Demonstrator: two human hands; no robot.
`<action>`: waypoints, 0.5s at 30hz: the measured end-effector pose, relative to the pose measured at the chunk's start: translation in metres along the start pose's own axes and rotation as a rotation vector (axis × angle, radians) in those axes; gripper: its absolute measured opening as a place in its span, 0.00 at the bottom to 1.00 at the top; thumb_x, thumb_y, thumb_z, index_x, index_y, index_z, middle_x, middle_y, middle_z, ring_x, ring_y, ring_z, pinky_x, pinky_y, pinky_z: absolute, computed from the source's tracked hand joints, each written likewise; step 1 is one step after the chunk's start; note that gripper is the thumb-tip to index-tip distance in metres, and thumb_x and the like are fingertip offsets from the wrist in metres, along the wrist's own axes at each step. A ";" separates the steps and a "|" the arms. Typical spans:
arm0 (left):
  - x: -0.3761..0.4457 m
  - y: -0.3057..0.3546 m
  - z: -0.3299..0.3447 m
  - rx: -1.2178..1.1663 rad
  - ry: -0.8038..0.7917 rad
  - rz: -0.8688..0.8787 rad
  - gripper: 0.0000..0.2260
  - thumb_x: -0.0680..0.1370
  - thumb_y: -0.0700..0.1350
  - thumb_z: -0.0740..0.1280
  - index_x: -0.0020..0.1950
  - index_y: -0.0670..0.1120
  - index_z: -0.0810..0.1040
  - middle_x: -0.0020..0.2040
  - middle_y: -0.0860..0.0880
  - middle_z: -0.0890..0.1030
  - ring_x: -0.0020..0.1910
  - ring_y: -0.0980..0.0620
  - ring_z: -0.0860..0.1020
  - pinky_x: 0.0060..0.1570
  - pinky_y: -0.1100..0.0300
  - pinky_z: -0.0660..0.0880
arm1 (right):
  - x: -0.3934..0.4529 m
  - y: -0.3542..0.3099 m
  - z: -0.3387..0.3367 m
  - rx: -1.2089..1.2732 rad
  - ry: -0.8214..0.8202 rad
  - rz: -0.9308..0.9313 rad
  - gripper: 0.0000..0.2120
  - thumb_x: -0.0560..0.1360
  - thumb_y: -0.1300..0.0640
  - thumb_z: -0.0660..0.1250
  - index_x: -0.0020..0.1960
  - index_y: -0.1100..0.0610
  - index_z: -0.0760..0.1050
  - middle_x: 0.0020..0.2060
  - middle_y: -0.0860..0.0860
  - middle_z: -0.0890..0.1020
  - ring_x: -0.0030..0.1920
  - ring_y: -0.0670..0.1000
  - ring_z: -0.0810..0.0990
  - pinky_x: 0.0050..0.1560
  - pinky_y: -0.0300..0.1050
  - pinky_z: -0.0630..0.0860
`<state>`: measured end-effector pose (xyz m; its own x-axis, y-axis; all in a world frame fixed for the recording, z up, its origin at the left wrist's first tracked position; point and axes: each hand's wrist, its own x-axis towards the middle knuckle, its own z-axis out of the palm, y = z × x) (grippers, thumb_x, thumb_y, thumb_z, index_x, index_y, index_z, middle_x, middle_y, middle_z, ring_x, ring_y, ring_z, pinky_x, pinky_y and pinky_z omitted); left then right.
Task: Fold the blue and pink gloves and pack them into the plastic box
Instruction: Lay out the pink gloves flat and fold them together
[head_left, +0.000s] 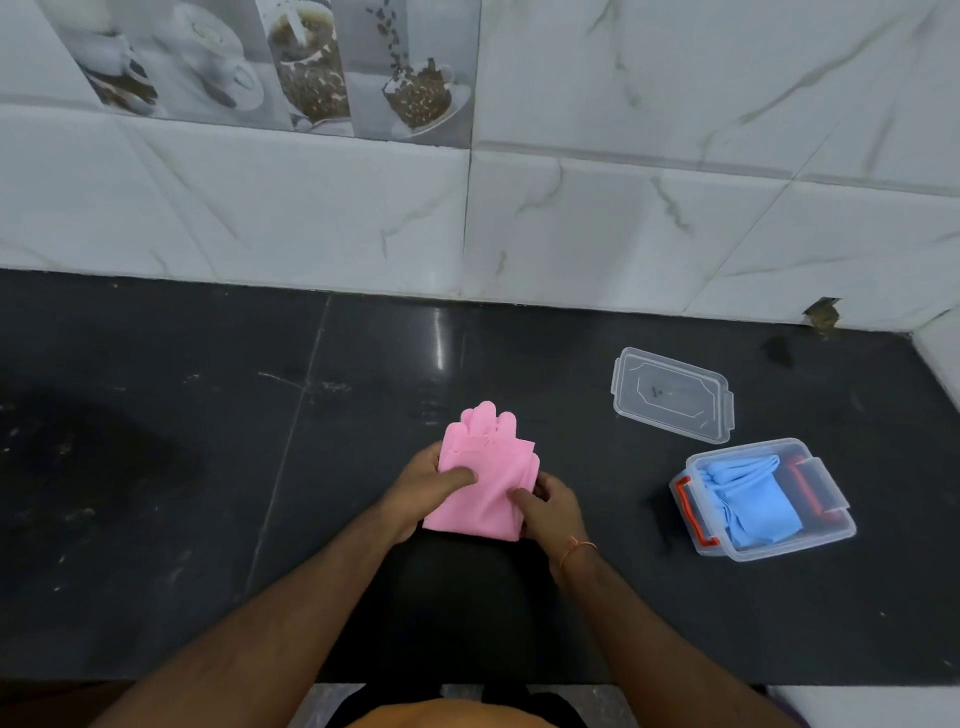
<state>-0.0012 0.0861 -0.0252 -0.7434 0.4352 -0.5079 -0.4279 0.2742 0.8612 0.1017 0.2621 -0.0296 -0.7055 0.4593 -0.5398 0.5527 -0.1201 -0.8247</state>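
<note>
The pink gloves (485, 470) lie folded in a stack on the black counter, fingers pointing toward the wall. My left hand (426, 486) grips their left edge with the thumb pressed on top. My right hand (550, 506) holds the right edge, thumb on the pink fabric. The folded blue gloves (750, 501) rest inside the clear plastic box (841, 525), which has red clips and stands open to the right.
The box's clear lid (672, 395) lies flat on the counter behind the box. The black counter (208, 467) runs left to right, bounded by a white tiled wall (467, 218) at the back and its front edge near my body.
</note>
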 end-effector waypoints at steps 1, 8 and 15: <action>-0.001 0.002 0.000 -0.032 -0.020 0.018 0.16 0.79 0.38 0.72 0.65 0.52 0.84 0.58 0.49 0.89 0.60 0.47 0.86 0.60 0.48 0.84 | -0.001 -0.003 -0.005 0.022 -0.033 0.006 0.08 0.78 0.60 0.71 0.56 0.53 0.84 0.47 0.50 0.89 0.50 0.54 0.88 0.45 0.51 0.86; 0.006 0.032 0.015 -0.079 -0.096 0.024 0.21 0.71 0.46 0.76 0.64 0.52 0.84 0.57 0.48 0.90 0.58 0.44 0.88 0.58 0.44 0.85 | -0.011 -0.027 -0.040 0.212 -0.241 0.013 0.22 0.71 0.44 0.78 0.63 0.45 0.81 0.55 0.47 0.88 0.53 0.52 0.88 0.45 0.55 0.86; 0.023 0.071 0.055 0.020 -0.197 0.075 0.18 0.75 0.42 0.77 0.65 0.48 0.85 0.59 0.47 0.89 0.59 0.45 0.87 0.59 0.45 0.85 | -0.018 -0.034 -0.083 0.311 -0.119 -0.095 0.19 0.73 0.52 0.81 0.62 0.48 0.80 0.54 0.49 0.88 0.53 0.52 0.88 0.42 0.58 0.87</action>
<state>-0.0202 0.1632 0.0233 -0.6566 0.6140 -0.4380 -0.3637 0.2511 0.8971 0.1320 0.3307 0.0223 -0.8042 0.3779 -0.4586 0.3329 -0.3527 -0.8745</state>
